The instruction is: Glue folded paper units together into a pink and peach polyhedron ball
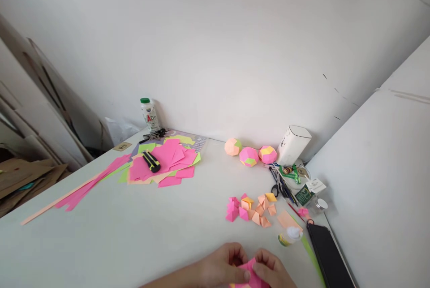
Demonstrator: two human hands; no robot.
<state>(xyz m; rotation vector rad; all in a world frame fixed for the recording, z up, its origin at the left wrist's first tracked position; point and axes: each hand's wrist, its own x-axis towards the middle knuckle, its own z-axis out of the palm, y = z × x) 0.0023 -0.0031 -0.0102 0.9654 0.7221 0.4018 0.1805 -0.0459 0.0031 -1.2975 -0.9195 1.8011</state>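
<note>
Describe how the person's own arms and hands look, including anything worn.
The left hand and right hand are bare, with no gloves or rings visible. The left forearm shows no sleeve or watch; the right forearm is out of view.

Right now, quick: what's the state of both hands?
Left hand: closed, holding the pink paper piece.
Right hand: closed, holding the same piece.

Your left grip (223, 268) and right grip (274, 272), lower edge: fingertips pinching folded pink paper piece (253, 281) between them. Beyond, on tabletop (101, 247): loose pink and peach folded units (232, 214). Near wall: three faceted paper balls (249, 156), row ending beside white container (294, 145). To your left: cutter (151, 161) lying on paper sheets (173, 156), bottle (149, 117) upright behind.
</note>
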